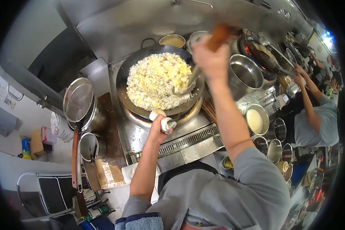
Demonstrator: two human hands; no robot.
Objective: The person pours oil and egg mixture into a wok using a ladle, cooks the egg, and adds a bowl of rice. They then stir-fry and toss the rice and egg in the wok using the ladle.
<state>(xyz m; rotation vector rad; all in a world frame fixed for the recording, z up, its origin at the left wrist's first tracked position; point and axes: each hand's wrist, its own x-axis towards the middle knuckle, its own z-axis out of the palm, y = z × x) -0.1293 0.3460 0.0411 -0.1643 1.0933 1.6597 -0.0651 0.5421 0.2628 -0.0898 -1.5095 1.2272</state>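
A large dark wok (122, 94) sits on the burner, filled with fried rice (153, 82) mixed with yellow egg bits. At its near rim, my left hand (156, 131) is closed around a folded white cloth (167, 124), gripping the wok's edge through it; any handle under the cloth is hidden. My right hand (211, 59), blurred by motion, is raised over the wok's right side. It grips the wooden handle (220, 36) of a metal ladle (186, 85), whose head is down in the rice at the right and partly covered.
Right of the wok stand a steel pot (246, 73) and a bowl of pale liquid (255, 119). A round strainer (78, 99) rests over a tall pot at left, beside a small pot (92, 147). Another person (314, 115) works at far right. A metal wall backs the stove.
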